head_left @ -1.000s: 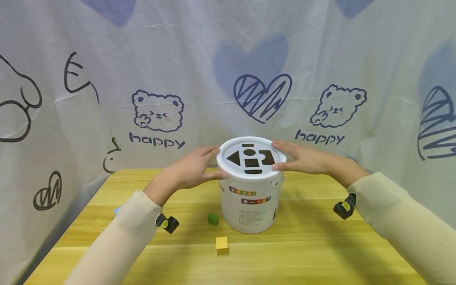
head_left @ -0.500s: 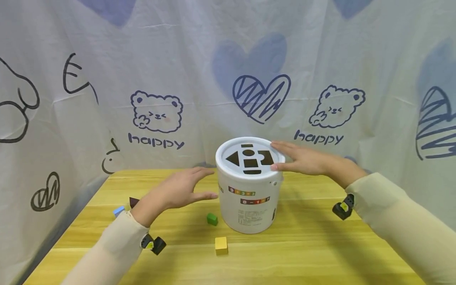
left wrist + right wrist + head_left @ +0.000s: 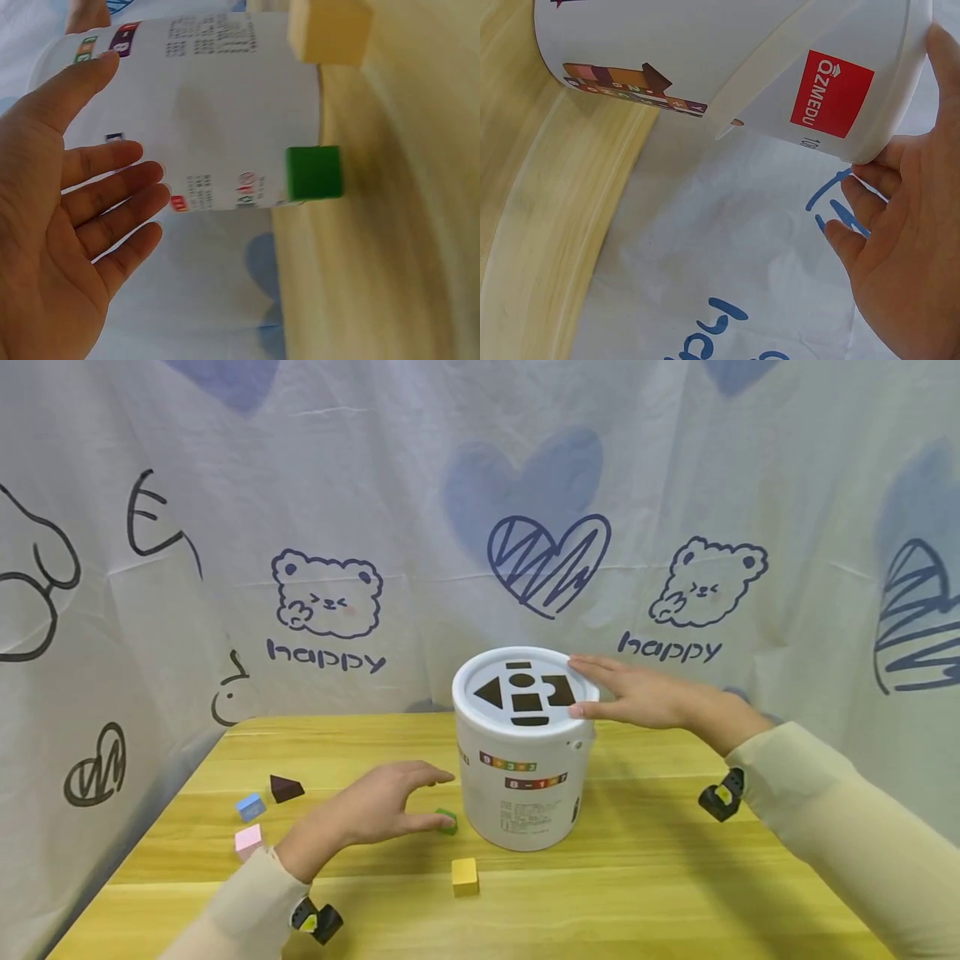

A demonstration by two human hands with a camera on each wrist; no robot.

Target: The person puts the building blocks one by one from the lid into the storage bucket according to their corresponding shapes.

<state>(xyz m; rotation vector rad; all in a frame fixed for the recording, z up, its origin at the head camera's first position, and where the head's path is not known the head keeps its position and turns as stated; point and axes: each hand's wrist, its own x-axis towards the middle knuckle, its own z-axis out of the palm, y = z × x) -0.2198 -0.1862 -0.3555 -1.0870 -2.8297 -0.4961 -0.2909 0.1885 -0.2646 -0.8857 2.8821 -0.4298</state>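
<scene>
A white bucket stands upright on the wooden table, its lid cut with dark holes of several shapes. My right hand touches the lid's right rim with fingers fairly straight. Left of the bucket, my left hand hovers with fingers spread and nothing in them. A green block lies by the bucket's base; in the head view the left thumb partly covers it. A yellow block is nearer the front. From the right wrist view I see the bucket's white handle and a red label.
Toward the left of the table lie a dark triangular block, a blue block and a pink block. A white curtain with blue drawings hangs behind and beside the table.
My left hand has left the lid's left rim and come down toward the green block, uncovering the dark, blue and pink blocks. The right hand stays at the rim.
</scene>
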